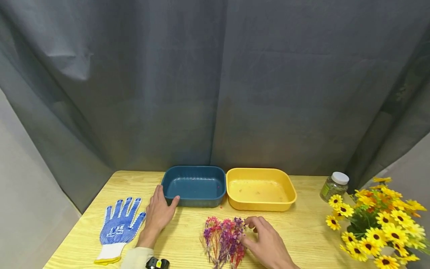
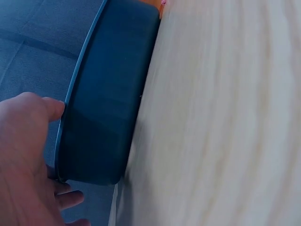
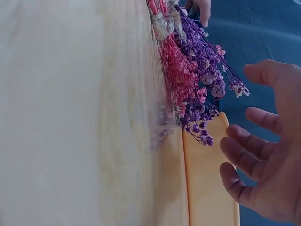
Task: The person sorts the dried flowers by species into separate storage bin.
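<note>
On the table (image 1: 188,250), neither the blue tray (image 1: 192,203) nor the yellow tray (image 1: 260,205) just right of it contains a bunch. The dried flowers (image 1: 221,239), fluffy pink and purple heads on tied stems, lie unlifted before the blue tray's right end. The left hand (image 1: 159,210), fingers spread, touches its left side; the right hand (image 1: 266,239), front-right of it, holds nothing, fingers parted.

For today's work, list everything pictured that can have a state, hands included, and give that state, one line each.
Blue tub: upright, uncovered
Yellow tub: upright, uncovered, small bits inside
Left hand: touching the blue tub's rim
Right hand: holding nothing, fingers apart
Dried flowers: tied, lying down
Jar: upright, capped
Glove: lying flat, unworn
Yellow flowers: blooms open
Curtain: hanging, creased
</note>
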Demonstrator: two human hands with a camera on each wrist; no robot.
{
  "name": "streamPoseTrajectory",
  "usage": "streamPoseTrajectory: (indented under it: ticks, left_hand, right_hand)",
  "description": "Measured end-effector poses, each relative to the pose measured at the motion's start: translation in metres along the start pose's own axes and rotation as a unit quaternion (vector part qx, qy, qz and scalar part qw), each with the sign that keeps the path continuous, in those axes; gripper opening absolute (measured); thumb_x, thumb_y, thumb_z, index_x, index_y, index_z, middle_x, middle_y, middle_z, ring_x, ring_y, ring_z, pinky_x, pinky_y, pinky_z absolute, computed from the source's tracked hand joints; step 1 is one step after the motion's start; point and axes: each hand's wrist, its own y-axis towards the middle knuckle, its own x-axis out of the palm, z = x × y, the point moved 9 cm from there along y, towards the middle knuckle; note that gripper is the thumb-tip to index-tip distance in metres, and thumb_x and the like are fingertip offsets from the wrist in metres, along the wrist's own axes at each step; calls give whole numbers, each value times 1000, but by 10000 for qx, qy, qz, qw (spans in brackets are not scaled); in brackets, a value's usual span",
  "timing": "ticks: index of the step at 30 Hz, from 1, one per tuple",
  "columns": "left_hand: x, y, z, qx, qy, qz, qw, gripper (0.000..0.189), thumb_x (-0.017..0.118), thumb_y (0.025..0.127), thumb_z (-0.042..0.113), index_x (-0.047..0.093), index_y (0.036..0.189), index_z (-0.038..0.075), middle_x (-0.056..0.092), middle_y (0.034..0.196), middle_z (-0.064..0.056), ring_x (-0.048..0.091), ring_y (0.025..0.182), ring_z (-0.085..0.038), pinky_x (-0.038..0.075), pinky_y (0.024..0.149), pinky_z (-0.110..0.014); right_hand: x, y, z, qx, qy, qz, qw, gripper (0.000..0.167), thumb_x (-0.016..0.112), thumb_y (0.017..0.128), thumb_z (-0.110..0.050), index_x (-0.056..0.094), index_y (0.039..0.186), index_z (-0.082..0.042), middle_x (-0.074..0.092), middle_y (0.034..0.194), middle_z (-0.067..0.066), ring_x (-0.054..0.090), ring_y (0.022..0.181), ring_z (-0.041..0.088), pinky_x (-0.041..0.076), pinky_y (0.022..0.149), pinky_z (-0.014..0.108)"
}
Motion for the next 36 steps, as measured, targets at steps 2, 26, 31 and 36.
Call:
streamPoseTrajectory:
  ticks: [2,26,31,36]
  left_hand:
    - [1,1,0,-48,-51,-47,10000,91,50,92,58,14,154,2,13,162,-18,23,144,-43,25,109,-66]
    - [4,3,-3,-170,-179,-107,9996,92,50,92,57,11,155,3,14,162,-17,24,144,-43,26,108,-67]
    - [4,2,-3,-148,-176,-91,9997,93,49,92,60,12,155,2,15,161,-18,25,143,-43,27,107,-67]
    - [4,2,-4,-165,-181,-129,9996,93,48,92,61,11,155,3,15,162,-17,25,144,-43,27,107,-67]
  right_hand:
    - [4,0,2,96,184,-252,9995,40,77,76,-46,62,107,-25,59,89,-9,54,81,7,44,67,29]
    - [42,-5,4,-502,1199,-1651,9777,29,74,82,-36,54,71,-19,49,63,-9,39,54,2,32,50,20]
    - [41,-4,4,-449,1502,-1711,9727,19,72,85,-31,62,76,-17,57,68,-9,46,58,1,39,54,20]
    - [33,-1,2,-375,1871,-1511,9699,17,71,86,-33,68,87,-17,63,75,-6,54,65,3,45,58,21]
